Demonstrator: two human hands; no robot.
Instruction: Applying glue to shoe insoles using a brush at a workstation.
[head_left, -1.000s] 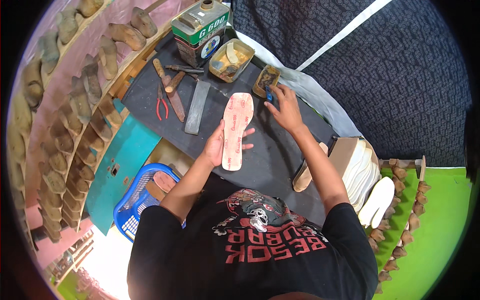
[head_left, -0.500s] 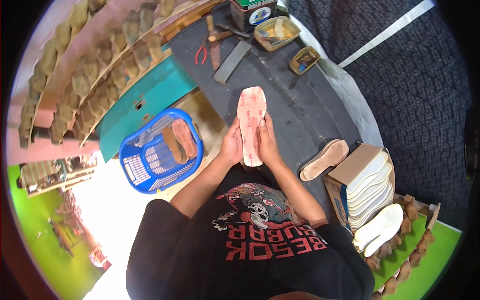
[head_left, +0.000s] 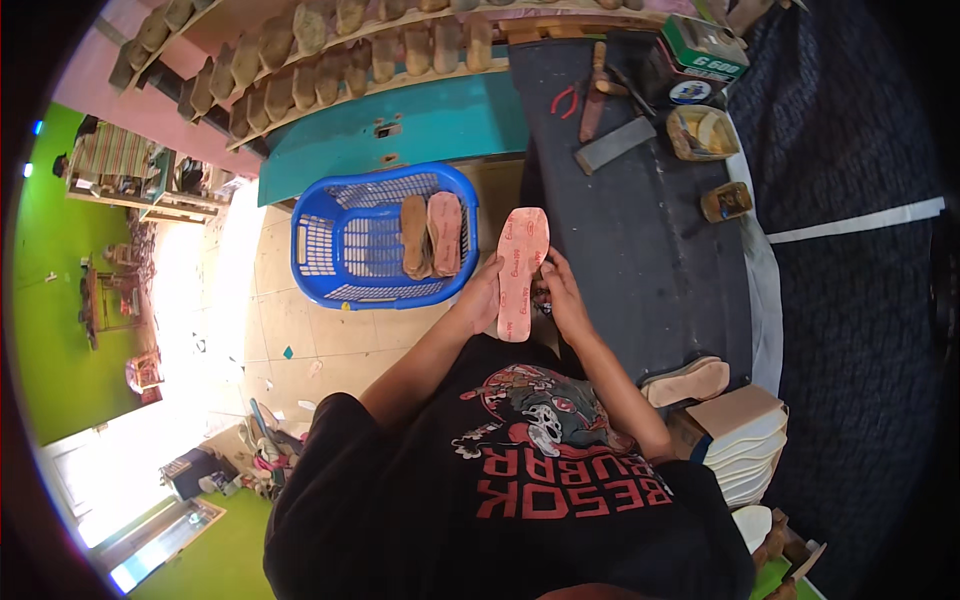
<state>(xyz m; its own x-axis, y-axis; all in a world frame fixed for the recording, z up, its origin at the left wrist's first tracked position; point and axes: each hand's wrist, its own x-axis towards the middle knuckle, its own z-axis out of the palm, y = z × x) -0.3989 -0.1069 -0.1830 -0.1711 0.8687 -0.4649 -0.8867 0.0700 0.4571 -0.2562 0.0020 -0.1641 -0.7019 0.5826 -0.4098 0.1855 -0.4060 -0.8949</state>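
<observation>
**Insole held in both my hands beside the basket**

Insole [head_left: 522,272], pink and flat, is sitting upright between my two hands at the middle of the view, its rounded toe pointing to twelve o'clock. My left hand [head_left: 486,296] is gripping its long left edge, fingers curled together along the side with the thumb tucked behind where I cannot see it. My right hand [head_left: 561,297] is pinching the lower right edge, fingers bunched close and pressed against the material.

At ten o'clock from the insole, just beside it, a blue plastic basket [head_left: 320,245] is standing on the tiled floor, holding two more soles [head_left: 431,235] lying side by side, one brown and one pinkish. At three o'clock the dark work table [head_left: 640,260] is stretching away, the insole's right edge overlapping its near side. Toward one o'clock on the table, red-handled pliers [head_left: 567,100], a grey sharpening block [head_left: 614,145], an open tin [head_left: 700,132] and a small glue pot [head_left: 726,201] are lying well apart from my hands. At five o'clock a tan sole [head_left: 688,382] is resting near a stack of pale cut soles [head_left: 748,445].
</observation>
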